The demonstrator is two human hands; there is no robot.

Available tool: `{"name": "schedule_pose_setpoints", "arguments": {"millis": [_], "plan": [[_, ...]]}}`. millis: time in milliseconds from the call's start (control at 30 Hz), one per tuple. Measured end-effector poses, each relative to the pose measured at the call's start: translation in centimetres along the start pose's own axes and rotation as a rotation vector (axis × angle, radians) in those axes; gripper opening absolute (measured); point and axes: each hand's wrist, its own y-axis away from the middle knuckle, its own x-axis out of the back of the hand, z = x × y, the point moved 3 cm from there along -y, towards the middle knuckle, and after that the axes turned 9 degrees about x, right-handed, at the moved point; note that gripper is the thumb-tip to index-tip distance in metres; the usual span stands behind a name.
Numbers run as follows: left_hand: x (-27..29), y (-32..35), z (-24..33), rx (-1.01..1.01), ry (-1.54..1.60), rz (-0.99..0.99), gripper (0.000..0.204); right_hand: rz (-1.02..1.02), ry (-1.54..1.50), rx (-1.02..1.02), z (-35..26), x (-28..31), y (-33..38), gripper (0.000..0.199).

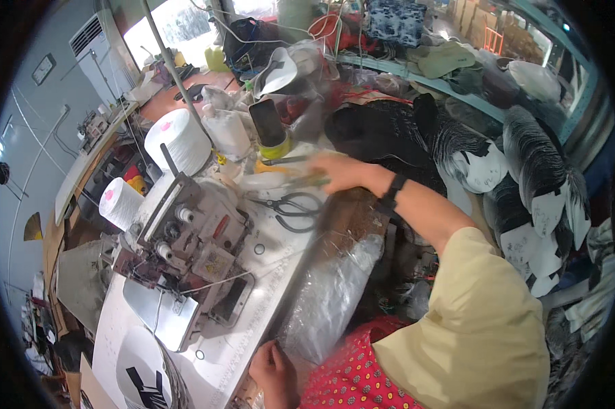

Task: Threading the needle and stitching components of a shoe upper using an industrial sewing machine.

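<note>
Sewing machine (205,249) on table (225,354), scissors (274,202) right of it, thread cones (179,144) behind

I can read no words or numbers from here. On the sewing machine (191,238) in front of me sits a yellow label (215,262) with dark marks, too small to make out, and further up it a red strip (221,226), just as illegible. Fine marks run along the edge of the bench (277,255); I can't tell whether they are figures. Well to the right of my right hand (334,172), the pale pieces (482,169) on the dark stacks carry faint scrawls, like handwriting, unreadable to me.
</note>
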Motion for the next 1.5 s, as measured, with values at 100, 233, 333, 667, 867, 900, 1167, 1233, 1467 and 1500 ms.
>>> {"name": "schedule_pose_setpoints", "arguments": {"millis": [100,233,333,667,867,900,1167,1233,1467,1500], "plan": [[-0.4,-0.6,-1.3,0.029,-0.045,-0.003,0.013,0.403,-0.077,-0.185,1.4,4.1,1.3,0.044],[-0.7,-1.0,-1.8,-0.185,-0.18,0.044,0.013,0.522,0.171,-0.431,6.1,10.0,-1.0,0.039],[-0.6,-0.9,-1.9,-0.145,-0.18,0.023,0.012,0.265,0.28,-0.686,10.2,12.2,-4.5,0.044],[-0.3,-1.2,-0.6,-0.112,-0.169,0.026,0.01,-0.146,0.42,-0.536,17.2,9.9,-13.7,0.042],[-0.2,-1.1,-0.3,-0.083,-0.063,-0.018,0.011,-0.021,0.531,-0.433,18.2,6.8,-13.7,0.076],[-0.2,-1.1,-0.3,-0.087,-0.064,-0.028,0.011,0.032,0.556,-0.394,17.3,6.7,-13.4,0.076],[-1.0,-0.7,-0.3,-0.002,-0.036,-0.024,0.015,0.755,0.465,-0.094,0.1,4.4,0.8,0.035],[-1.1,-0.5,0.0,-0.009,-0.03,-0.033,0.017,0.812,0.621,-0.237,-2.7,3.9,8.0,0.033],[-0.6,-0.1,1.1,-0.159,-0.078,0.038,0.015,1.078,0.477,-1.313,-0.8,6.9,30.3,0.048],[-0.6,0.0,1.1,-0.148,-0.089,0.029,0.017,1.213,-0.209,-1.293,0.2,5.7,31.4,0.055]]}}
